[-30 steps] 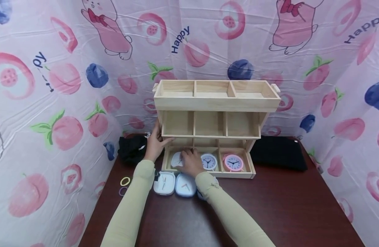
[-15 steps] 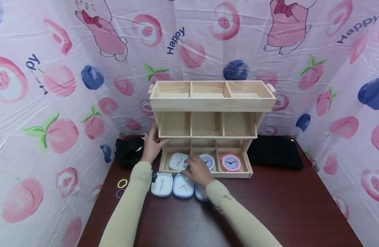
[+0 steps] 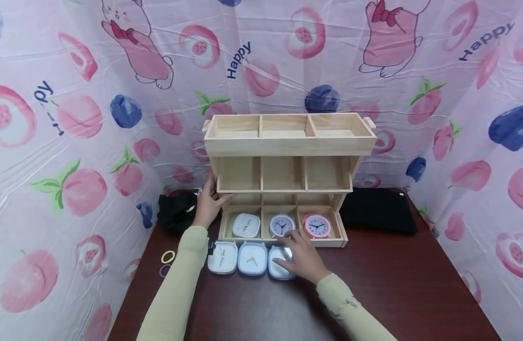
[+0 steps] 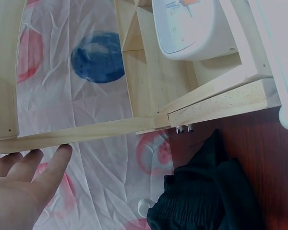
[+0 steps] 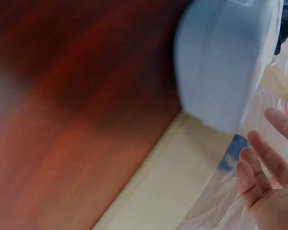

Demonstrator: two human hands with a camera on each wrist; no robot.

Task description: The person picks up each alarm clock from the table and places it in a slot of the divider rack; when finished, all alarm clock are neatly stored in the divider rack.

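A three-tier wooden organizer box stands on the table. My left hand is at its left side, the straight fingertips touching the wooden side strip. In the bottom tier sit a white square alarm clock, a white round one and a pink round one, each in its own compartment. My right hand hovers with spread, loosely bent fingers over the right end of the front row, holding nothing. That row has a white square clock, a light blue one and another blue one, partly covered by the hand.
A black cloth bundle lies left of the box, and a flat black cloth lies on its right. Yellow and purple rings are at the table's left edge. A fruit-print curtain hangs behind. The upper tiers hold nothing.
The right hand has let go of the white square clock in the bottom-left compartment and moved right and toward the front. The left hand has kept its place at the box's side.
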